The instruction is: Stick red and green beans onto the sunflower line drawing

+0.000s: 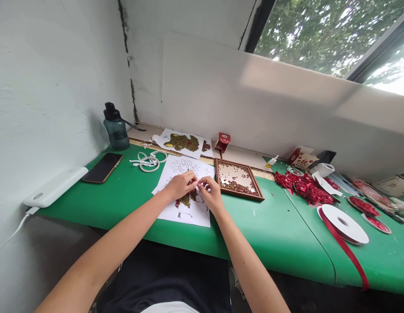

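Note:
My left hand (pixel 183 184) and my right hand (pixel 210 191) meet fingertip to fingertip above a white sheet with a line drawing (pixel 166 211). The fingers of both are pinched together; whatever lies between them is too small to make out. Below the hands, green and dark red beans (pixel 186 201) cover part of the drawing, partly hidden by my fingers. Flower-like outlines show at the top of the sheet. Just right of my right hand lies a brown-framed tray (pixel 259 194) with loose red and green beans (pixel 237 187) gathered mostly along its near side.
Behind the sheet lies a bean-covered picture (pixel 182 142). A red box (pixel 223 141) and a small glue bottle (pixel 271 162) stand at the back. To the left are a bottle (pixel 116 130), phone (pixel 102 168), power bank (pixel 55 188) and cables (pixel 149 161); rightward, red ribbon material (pixel 311 188) and a spool (pixel 344 224).

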Tool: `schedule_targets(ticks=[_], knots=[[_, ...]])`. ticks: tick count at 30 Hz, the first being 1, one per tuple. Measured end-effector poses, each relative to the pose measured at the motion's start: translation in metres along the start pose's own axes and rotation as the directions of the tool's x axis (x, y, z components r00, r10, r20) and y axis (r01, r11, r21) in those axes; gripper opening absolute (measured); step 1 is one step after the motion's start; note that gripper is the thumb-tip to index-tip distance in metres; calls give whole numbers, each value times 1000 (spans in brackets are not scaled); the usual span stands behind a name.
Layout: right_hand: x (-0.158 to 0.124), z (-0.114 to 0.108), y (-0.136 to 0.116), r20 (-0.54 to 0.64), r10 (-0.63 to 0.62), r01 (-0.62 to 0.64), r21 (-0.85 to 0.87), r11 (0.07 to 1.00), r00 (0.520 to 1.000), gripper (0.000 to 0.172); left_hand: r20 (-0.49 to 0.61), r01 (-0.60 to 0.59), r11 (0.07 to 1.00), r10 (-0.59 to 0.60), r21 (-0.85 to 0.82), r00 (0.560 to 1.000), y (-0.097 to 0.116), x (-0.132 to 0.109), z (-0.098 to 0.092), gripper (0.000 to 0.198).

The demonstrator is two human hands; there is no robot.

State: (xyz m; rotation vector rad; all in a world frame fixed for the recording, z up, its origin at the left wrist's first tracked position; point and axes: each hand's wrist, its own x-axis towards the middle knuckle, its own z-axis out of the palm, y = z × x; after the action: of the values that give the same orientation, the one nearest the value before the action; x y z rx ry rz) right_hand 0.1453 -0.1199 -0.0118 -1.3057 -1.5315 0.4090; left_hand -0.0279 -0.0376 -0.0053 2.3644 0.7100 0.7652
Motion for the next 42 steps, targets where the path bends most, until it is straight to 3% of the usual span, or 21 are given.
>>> schedule_targets(ticks=[13, 24, 29, 35, 38, 42], knots=[[0, -1, 1, 7, -22, 22, -25, 999, 1000, 19, 0, -11, 1000, 11, 11, 1000, 2, 0, -1, 24], [-1, -5, -2, 32, 7, -4, -81, 997, 999, 12, 4, -24, 999, 23, 44, 1000, 3, -1, -2, 28], [-1, -11, 1, 66, 45, -36, -129, 991, 997, 8, 7, -14, 999, 14, 42, 1000, 5, -1, -5, 20], [-1, -16, -1, 42, -29, 40, -287, 957, 999, 8, 29, -15, 999, 14, 30, 999, 8, -2, -6, 19], [-1, -16, -2, 26, -45, 51, -279, 959, 999, 10, 34, -27, 1000, 26, 11, 999, 9, -3, -6, 9], [-1, -15, 0, 45, -38, 48, -259, 965, 998, 19, 36, -47, 999, 47, -11, 998, 8, -3, -5, 10]])
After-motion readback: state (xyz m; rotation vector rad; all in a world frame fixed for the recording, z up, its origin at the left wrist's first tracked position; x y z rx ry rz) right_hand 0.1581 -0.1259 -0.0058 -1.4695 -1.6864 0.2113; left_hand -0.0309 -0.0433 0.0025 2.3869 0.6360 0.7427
